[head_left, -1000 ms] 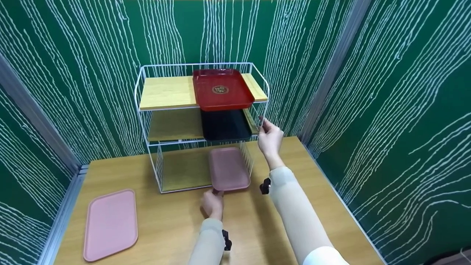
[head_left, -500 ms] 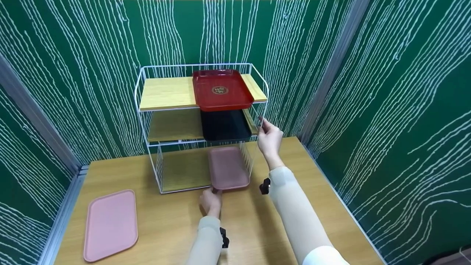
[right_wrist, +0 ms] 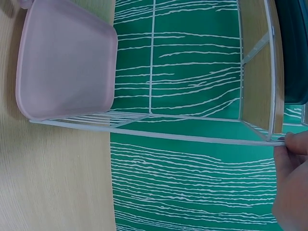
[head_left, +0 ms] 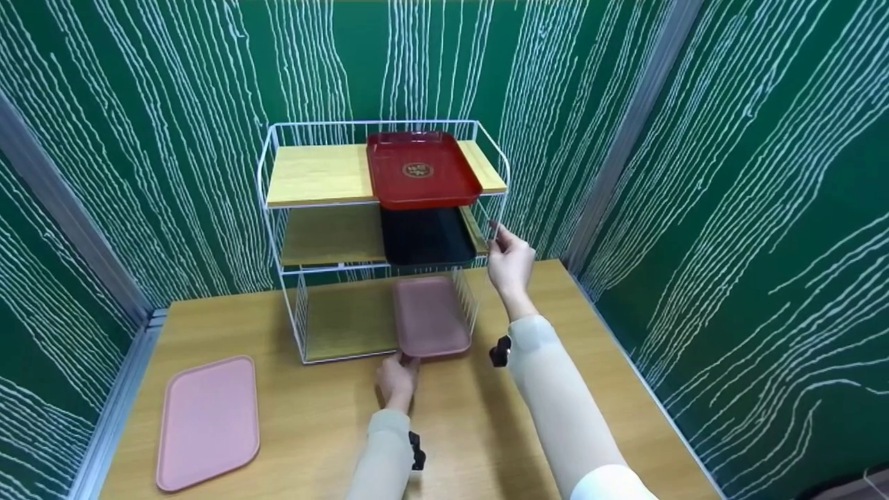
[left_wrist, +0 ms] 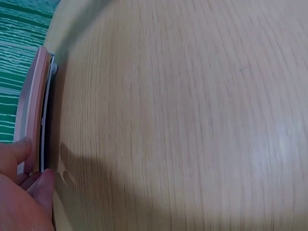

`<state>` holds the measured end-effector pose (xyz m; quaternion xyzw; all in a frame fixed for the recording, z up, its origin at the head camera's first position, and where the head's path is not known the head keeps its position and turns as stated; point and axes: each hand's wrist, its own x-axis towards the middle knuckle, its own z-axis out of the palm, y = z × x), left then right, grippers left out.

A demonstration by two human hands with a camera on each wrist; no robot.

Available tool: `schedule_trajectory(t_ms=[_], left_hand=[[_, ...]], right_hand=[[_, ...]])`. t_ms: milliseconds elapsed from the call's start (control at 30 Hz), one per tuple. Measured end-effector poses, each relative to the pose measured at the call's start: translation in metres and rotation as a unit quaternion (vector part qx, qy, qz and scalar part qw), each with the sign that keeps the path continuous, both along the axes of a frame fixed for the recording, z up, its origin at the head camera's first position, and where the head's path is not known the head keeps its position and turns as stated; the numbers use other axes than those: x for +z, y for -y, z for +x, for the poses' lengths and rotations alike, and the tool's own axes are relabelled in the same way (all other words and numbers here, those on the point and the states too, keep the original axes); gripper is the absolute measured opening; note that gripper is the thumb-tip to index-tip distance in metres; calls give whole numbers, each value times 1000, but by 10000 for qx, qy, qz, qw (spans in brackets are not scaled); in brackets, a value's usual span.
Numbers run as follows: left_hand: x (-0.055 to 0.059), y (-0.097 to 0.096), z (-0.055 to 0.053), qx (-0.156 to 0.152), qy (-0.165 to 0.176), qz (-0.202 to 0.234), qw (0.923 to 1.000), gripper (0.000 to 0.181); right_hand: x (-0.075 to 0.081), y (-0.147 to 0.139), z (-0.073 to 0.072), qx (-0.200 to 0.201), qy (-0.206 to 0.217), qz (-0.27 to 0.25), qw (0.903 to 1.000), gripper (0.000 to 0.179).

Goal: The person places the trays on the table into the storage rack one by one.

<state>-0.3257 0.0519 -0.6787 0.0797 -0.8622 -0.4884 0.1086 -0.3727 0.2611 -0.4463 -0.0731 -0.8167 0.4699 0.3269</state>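
A white wire rack [head_left: 283,278] with three wooden shelves stands on the table. On its bottom shelf, at the right, lies a small pink tray [head_left: 432,316], its front edge jutting out a little. My left hand [head_left: 398,378] pinches this tray at its front left corner, thumb on top and fingers underneath, as the left wrist view shows. The rack's right front post is held between the thumb and fingers of my right hand [head_left: 510,260], near the middle shelf. A black tray [head_left: 427,236] is on the middle shelf, and a red tray [head_left: 424,173] with a gold emblem on the top one.
A larger pink tray [head_left: 208,423] lies flat on the wooden table [head_left: 319,430] at the left. Green walls with white wavy lines [head_left: 750,208] and grey metal posts [head_left: 618,139] enclose the table at the back and both sides.
The small pink tray and my left hand have shifted very slightly left and back. My right hand stays on the rack's post.
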Motion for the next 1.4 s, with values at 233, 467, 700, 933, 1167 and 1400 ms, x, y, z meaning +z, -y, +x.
schedule_trajectory(t_ms=[233,467,700,933,1167,1400], left_hand=[[2,15,-1,-664,173,418,9968,9],[9,32,3,-1160,-220,560,9914,30],[23,64,22,-1502,-17,798,9854,37],[28,107,36,-1273,158,1119,9854,39],[32,163,53,-790,342,1369,9868,41],[42,230,69,-479,401,1639,9845,44]], right_hand=[[1,0,-6,-24,-226,21,9997,35],[3,-5,-6,-192,-173,106,9996,34],[1,-4,-5,-300,107,-91,9995,38],[2,-3,-5,-400,66,-11,9992,37],[-2,-2,-3,-335,55,-35,9994,39],[-5,-1,-5,-233,-50,39,9997,38]])
